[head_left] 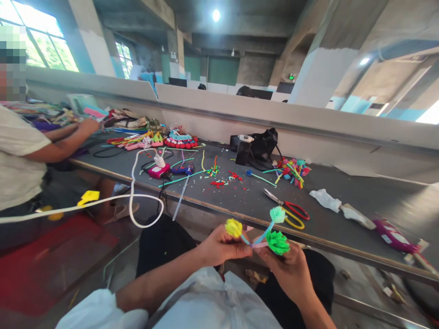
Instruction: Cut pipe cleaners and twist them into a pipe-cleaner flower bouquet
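Observation:
Just in front of the table's edge, my left hand and my right hand both close on a small bunch of pipe-cleaner flowers. Its stems, pale blue and pinkish, meet between my fingertips. One fluffy head is yellow and sits by my left fingers. A mint-green head stands highest, and a bright green head lies against my right hand. Some of my fingers are hidden behind the flowers. Scissors with red and yellow handles lie on the table beyond my right hand, blades parted.
The dark table carries red and green clippings, a flower pile, a black bag, crumpled white tissue and a magenta pouch. A white cable loops over the edge. Left sits another person, handling something pink.

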Demonstrator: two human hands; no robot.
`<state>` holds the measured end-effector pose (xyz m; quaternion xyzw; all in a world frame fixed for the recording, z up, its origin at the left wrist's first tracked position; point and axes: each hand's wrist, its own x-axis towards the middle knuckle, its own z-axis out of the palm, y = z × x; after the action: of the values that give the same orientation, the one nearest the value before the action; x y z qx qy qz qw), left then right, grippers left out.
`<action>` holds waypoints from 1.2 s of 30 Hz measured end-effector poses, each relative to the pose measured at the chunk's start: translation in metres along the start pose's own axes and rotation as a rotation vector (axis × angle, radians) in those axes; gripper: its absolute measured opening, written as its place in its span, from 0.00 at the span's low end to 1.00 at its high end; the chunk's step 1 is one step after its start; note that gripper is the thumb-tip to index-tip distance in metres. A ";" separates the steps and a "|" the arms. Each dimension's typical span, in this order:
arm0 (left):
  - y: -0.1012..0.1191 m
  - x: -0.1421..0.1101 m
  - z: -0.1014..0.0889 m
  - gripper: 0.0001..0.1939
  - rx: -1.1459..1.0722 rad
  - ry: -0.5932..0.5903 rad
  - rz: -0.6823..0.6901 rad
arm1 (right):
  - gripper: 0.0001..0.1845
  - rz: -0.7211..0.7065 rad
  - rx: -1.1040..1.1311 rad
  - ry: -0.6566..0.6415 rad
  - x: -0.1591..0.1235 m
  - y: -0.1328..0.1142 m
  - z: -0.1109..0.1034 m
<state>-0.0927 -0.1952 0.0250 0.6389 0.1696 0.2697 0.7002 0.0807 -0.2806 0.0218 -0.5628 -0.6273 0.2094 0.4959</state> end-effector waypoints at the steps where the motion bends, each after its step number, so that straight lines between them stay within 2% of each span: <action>1: 0.001 0.001 0.000 0.23 -0.037 -0.023 -0.046 | 0.07 0.019 0.015 0.024 0.000 0.001 0.001; 4: 0.007 0.002 0.003 0.24 -0.080 -0.039 -0.101 | 0.07 0.087 0.112 0.053 0.001 0.007 0.003; 10: 0.008 0.003 0.009 0.19 0.010 0.068 -0.096 | 0.07 0.210 0.279 0.102 0.002 0.017 0.008; 12: 0.008 0.003 0.008 0.17 0.092 0.104 -0.044 | 0.08 0.194 0.288 0.111 0.003 0.017 0.009; 16: 0.014 0.004 0.004 0.13 0.424 0.164 0.189 | 0.09 0.096 0.253 0.126 0.007 0.013 0.008; 17: 0.017 0.004 0.004 0.13 0.444 0.156 0.193 | 0.10 0.072 0.234 0.133 0.008 0.012 0.008; 19: 0.019 0.004 0.004 0.15 0.364 0.132 0.099 | 0.10 0.041 0.226 0.141 0.011 0.009 0.007; 22: 0.018 0.005 0.007 0.18 0.080 0.114 -0.066 | 0.10 0.038 0.300 0.095 0.015 0.006 0.004; 25: 0.015 0.007 0.010 0.19 -0.131 0.098 -0.108 | 0.05 0.043 0.397 0.006 0.019 0.003 0.001; 28: 0.013 0.007 0.010 0.18 -0.134 0.064 -0.100 | 0.04 0.122 0.459 -0.006 0.020 0.001 0.002; 31: 0.013 0.006 0.008 0.16 0.039 0.092 -0.020 | 0.05 0.205 0.414 0.147 0.017 -0.002 0.009; 33: 0.013 0.005 0.008 0.13 0.238 0.155 0.113 | 0.07 0.242 0.385 0.255 0.015 -0.002 0.017; 36: 0.013 0.004 0.009 0.08 0.500 0.215 0.303 | 0.08 0.325 0.419 0.345 0.014 -0.002 0.030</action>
<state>-0.0864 -0.2001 0.0395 0.7771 0.2065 0.3869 0.4514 0.0555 -0.2595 0.0160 -0.5687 -0.3787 0.3119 0.6602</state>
